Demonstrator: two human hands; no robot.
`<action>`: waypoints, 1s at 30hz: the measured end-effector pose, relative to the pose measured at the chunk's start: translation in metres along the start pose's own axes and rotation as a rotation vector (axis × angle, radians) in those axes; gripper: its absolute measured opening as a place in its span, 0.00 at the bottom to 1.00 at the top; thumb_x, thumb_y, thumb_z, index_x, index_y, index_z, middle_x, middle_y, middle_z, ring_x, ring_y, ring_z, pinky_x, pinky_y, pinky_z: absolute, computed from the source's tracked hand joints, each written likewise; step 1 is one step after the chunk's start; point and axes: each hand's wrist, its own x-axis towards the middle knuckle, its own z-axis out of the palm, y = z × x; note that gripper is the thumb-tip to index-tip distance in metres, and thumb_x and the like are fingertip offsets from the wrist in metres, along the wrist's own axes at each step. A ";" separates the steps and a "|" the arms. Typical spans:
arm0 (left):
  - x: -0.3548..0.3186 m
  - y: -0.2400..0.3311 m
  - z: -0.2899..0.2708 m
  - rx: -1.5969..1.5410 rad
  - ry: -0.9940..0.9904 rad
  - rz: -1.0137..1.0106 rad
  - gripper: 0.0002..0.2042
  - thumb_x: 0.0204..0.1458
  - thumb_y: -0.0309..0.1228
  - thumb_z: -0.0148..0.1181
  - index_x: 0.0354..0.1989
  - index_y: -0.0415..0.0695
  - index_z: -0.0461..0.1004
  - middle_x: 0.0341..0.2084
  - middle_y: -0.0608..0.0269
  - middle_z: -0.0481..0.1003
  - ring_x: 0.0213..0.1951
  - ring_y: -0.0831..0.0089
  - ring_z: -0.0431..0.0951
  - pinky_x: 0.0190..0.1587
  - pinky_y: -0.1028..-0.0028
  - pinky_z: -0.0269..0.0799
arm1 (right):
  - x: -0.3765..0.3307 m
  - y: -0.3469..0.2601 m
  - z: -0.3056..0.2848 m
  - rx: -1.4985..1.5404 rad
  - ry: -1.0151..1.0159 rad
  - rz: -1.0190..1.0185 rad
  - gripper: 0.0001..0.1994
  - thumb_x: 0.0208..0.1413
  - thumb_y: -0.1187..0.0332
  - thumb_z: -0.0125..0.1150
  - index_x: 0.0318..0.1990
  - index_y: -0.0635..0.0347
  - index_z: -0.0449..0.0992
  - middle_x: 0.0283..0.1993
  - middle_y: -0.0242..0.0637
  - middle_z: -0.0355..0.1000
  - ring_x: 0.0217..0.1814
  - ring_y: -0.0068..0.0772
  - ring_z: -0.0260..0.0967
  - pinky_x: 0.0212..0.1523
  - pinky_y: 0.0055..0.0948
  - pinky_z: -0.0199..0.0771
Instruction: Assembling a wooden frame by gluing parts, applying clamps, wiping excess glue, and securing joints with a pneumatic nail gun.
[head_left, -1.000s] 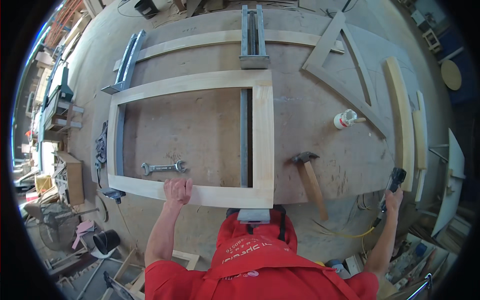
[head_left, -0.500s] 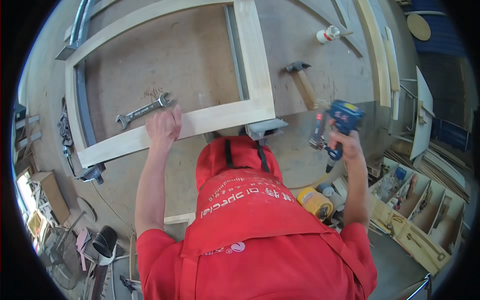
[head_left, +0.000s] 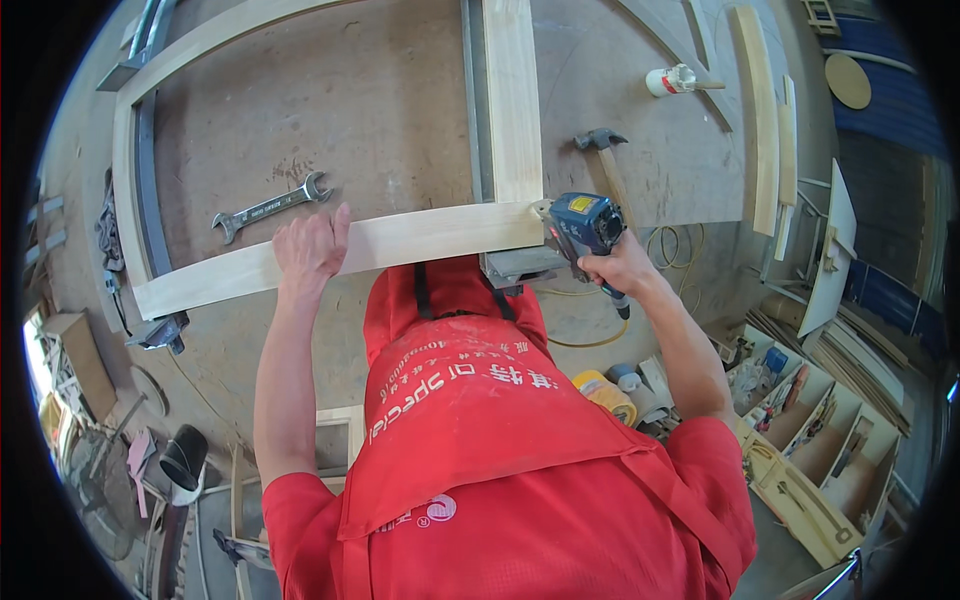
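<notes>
Evidently the fastening step was in hand: the right hand (head_left: 622,268) gripped a blue nailer (head_left: 585,222), nose against the frame (head_left: 440,238) corner just left of it. The left hand (head_left: 308,250) lay flat, open, pressing the near rail, which likely needed steadying.

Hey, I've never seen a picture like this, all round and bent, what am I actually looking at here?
This is one view from a wide fisheye camera worn on a person's head, looking down at their own arms and red apron, so straight edges bend near the rim. No machine is involved, just two bare hands. The left hand presses flat on the near rail of a pale wooden frame lying on a worn workbench. The right hand grips a blue power tool, its nose against the frame's near right corner. Also on the bench: a metal wrench inside the frame, a hammer just right of it, and a small white bottle farther back.
</notes>
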 end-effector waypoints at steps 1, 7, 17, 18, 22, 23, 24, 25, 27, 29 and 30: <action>0.003 0.000 0.000 -0.001 0.008 0.002 0.33 0.68 0.55 0.43 0.26 0.41 0.83 0.27 0.38 0.81 0.35 0.39 0.82 0.42 0.46 0.75 | 0.002 -0.003 -0.001 -0.012 0.001 0.016 0.09 0.45 0.71 0.69 0.32 0.66 0.79 0.23 0.35 0.75 0.21 0.22 0.70 0.25 0.28 0.71; 0.017 0.004 0.003 -0.016 0.062 0.012 0.30 0.67 0.53 0.46 0.23 0.41 0.82 0.24 0.40 0.80 0.32 0.40 0.82 0.41 0.47 0.75 | 0.021 -0.011 -0.021 -0.140 0.017 -0.109 0.12 0.43 0.70 0.69 0.34 0.69 0.79 0.23 0.38 0.75 0.25 0.25 0.71 0.30 0.32 0.73; 0.026 0.003 0.014 -0.021 0.130 0.048 0.27 0.65 0.49 0.51 0.19 0.42 0.78 0.21 0.43 0.79 0.27 0.42 0.80 0.36 0.49 0.73 | 0.025 -0.047 -0.038 -0.458 -0.021 -0.008 0.16 0.43 0.69 0.71 0.38 0.72 0.78 0.29 0.42 0.77 0.31 0.29 0.72 0.36 0.34 0.75; 0.026 0.002 0.013 -0.014 0.136 0.054 0.27 0.65 0.49 0.51 0.19 0.43 0.78 0.20 0.43 0.78 0.27 0.43 0.80 0.35 0.49 0.72 | 0.029 -0.037 -0.040 -0.441 -0.073 0.009 0.18 0.44 0.68 0.72 0.41 0.71 0.79 0.32 0.43 0.79 0.35 0.32 0.74 0.40 0.34 0.76; 0.025 -0.001 0.016 -0.018 0.140 0.056 0.26 0.65 0.49 0.52 0.19 0.43 0.77 0.20 0.44 0.78 0.26 0.43 0.79 0.35 0.50 0.72 | 0.027 -0.019 -0.035 -0.352 -0.032 -0.038 0.20 0.45 0.66 0.74 0.43 0.71 0.79 0.37 0.46 0.80 0.38 0.34 0.76 0.43 0.36 0.78; 0.024 -0.002 0.017 -0.022 0.139 0.057 0.26 0.65 0.49 0.52 0.18 0.43 0.77 0.19 0.45 0.78 0.26 0.43 0.79 0.35 0.50 0.72 | 0.026 -0.017 -0.033 -0.312 0.015 -0.069 0.20 0.45 0.65 0.75 0.42 0.71 0.79 0.37 0.48 0.80 0.38 0.34 0.76 0.43 0.36 0.78; 0.024 -0.003 0.017 -0.025 0.136 0.053 0.26 0.65 0.49 0.52 0.18 0.43 0.77 0.19 0.45 0.78 0.26 0.43 0.79 0.35 0.50 0.72 | 0.028 -0.017 -0.033 -0.317 0.012 -0.068 0.20 0.45 0.65 0.75 0.42 0.71 0.79 0.37 0.48 0.80 0.38 0.34 0.76 0.43 0.36 0.78; 0.024 -0.004 0.017 -0.026 0.146 0.057 0.26 0.65 0.49 0.52 0.18 0.43 0.78 0.19 0.45 0.78 0.25 0.44 0.79 0.35 0.50 0.72 | 0.029 -0.033 -0.030 -0.364 -0.043 -0.027 0.20 0.44 0.65 0.75 0.42 0.71 0.79 0.38 0.49 0.80 0.39 0.35 0.77 0.44 0.36 0.78; 0.025 -0.005 0.018 -0.029 0.165 0.064 0.26 0.64 0.49 0.53 0.18 0.43 0.78 0.19 0.45 0.78 0.25 0.44 0.79 0.35 0.51 0.72 | 0.029 -0.057 -0.024 -0.459 -0.152 0.058 0.21 0.44 0.64 0.76 0.42 0.71 0.79 0.39 0.50 0.79 0.41 0.36 0.77 0.45 0.37 0.77; 0.024 -0.007 0.020 -0.035 0.166 0.066 0.26 0.64 0.49 0.53 0.18 0.43 0.78 0.19 0.45 0.78 0.24 0.44 0.79 0.35 0.51 0.72 | 0.028 -0.061 -0.018 -0.461 -0.120 0.042 0.20 0.44 0.64 0.76 0.41 0.71 0.79 0.37 0.50 0.79 0.40 0.35 0.77 0.44 0.37 0.77; 0.023 -0.007 0.021 -0.038 0.166 0.066 0.26 0.64 0.49 0.53 0.18 0.44 0.78 0.18 0.46 0.78 0.24 0.45 0.79 0.35 0.52 0.72 | 0.027 -0.062 -0.016 -0.461 -0.090 0.026 0.20 0.44 0.64 0.75 0.40 0.71 0.79 0.36 0.49 0.80 0.39 0.35 0.77 0.43 0.37 0.77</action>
